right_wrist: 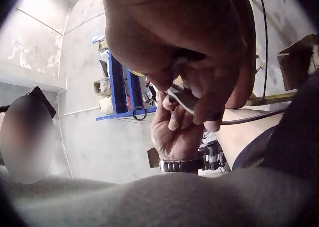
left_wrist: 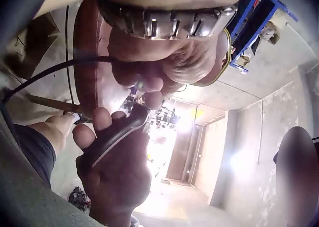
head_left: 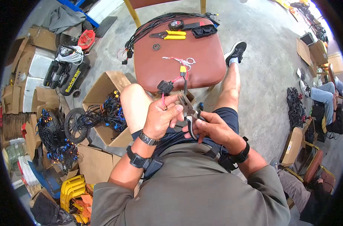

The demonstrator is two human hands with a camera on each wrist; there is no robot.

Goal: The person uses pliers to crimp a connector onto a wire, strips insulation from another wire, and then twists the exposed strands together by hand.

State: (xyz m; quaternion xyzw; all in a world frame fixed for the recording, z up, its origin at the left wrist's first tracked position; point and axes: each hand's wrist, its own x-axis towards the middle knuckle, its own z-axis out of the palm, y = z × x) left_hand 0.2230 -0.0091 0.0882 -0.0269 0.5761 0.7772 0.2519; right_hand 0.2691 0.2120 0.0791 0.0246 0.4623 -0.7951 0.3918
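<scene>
My right hand (head_left: 216,127) grips a pair of pliers (head_left: 190,111) with black and light-coloured handles. The metal nose of the pliers points up and away, right at the fingertips of my left hand (head_left: 159,117). Between thumb and curled fingers, the left hand holds a pinkish-red wire (head_left: 164,101), its pinched end hidden by the fingers. That wire leads to a black block-shaped connector (head_left: 165,87) just above the hand. A yellow connector (head_left: 183,69) with red and black leads lies on the seat edge. In the left wrist view, a dark pliers handle (left_wrist: 119,133) shows under the right fingers.
On the brown chair seat (head_left: 152,69) lie scissors (head_left: 189,61), a yellow-handled wire stripper (head_left: 173,35), a tape roll (head_left: 175,25), a small ring (head_left: 156,46) and a black cable bundle (head_left: 141,32). A cardboard box of wires (head_left: 103,96) stands left. Other people sit at the right.
</scene>
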